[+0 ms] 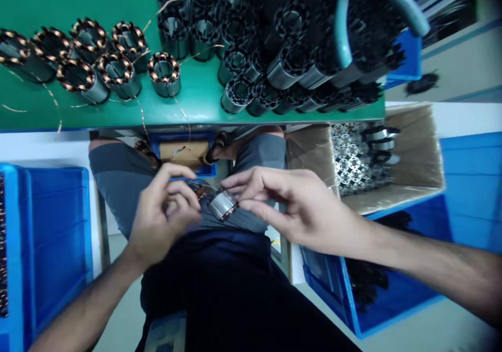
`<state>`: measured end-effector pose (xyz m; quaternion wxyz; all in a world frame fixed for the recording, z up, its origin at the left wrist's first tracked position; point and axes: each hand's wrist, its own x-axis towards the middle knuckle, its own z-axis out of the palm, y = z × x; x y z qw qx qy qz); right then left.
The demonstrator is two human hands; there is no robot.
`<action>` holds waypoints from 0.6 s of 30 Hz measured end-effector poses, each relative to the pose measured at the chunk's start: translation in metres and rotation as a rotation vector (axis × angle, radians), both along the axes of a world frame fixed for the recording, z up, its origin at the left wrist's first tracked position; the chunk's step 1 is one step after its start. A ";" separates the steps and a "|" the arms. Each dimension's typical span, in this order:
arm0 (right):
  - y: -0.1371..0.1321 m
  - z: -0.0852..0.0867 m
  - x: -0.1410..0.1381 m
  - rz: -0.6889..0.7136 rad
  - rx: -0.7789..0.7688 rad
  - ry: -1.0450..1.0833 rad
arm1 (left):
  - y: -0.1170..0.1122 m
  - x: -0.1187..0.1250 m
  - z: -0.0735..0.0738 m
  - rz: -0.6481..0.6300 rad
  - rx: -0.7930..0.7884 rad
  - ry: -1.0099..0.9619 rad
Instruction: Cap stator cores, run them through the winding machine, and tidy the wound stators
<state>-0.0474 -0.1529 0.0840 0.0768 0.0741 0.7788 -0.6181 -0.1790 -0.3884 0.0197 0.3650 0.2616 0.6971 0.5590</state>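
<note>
Over my lap, my right hand (292,205) pinches a small grey metal stator core (223,205) with copper winding by its right end. My left hand (162,218) is closed on the core's left side, fingers curled at the copper wire; it is partly blurred. On the green bench (196,98) above, several wound stators (163,74) with copper coils stand at the left. A heap of black unwound cores (290,48) fills the bench's right half.
A cardboard box (415,153) with metal cores sits at the right, over a blue crate (392,294). Another blue crate (50,247) stands at my left. A teal hose (345,22) hangs over the heap. Loose copper wire strands trail off the bench edge.
</note>
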 end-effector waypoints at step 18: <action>0.030 0.000 -0.008 0.173 -0.384 -0.271 | -0.001 0.006 0.040 -0.161 0.205 0.603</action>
